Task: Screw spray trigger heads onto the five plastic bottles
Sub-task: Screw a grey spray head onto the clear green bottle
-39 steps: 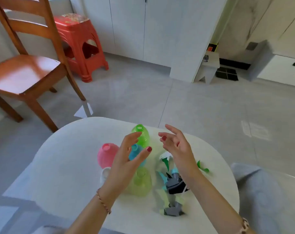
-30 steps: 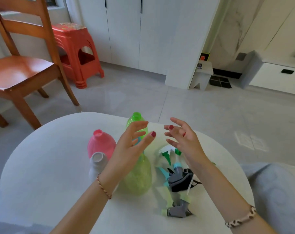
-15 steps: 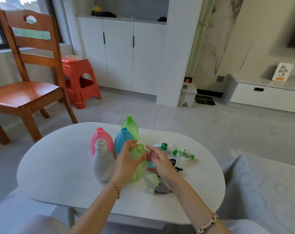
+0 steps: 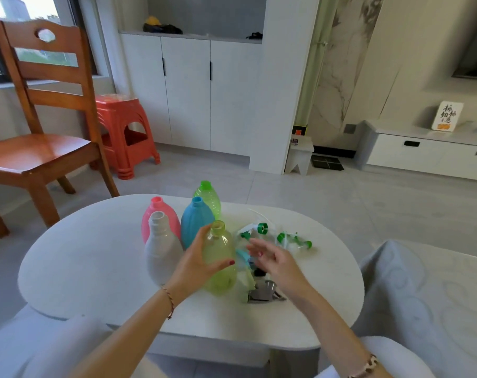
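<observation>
Left hand [image 4: 197, 264] clasps the translucent yellow-green plastic bottle [image 4: 220, 261]; right hand [image 4: 275, 261], fingers spread, hovers just right of it.

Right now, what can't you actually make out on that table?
- Head view: trigger heads under the right hand are partly hidden; their count is unclear.
- The yellow-green bottle is partly covered by the left hand.
- The pink bottle sits behind the white bottle.
- The table near edge is crossed by both forearms.
</observation>
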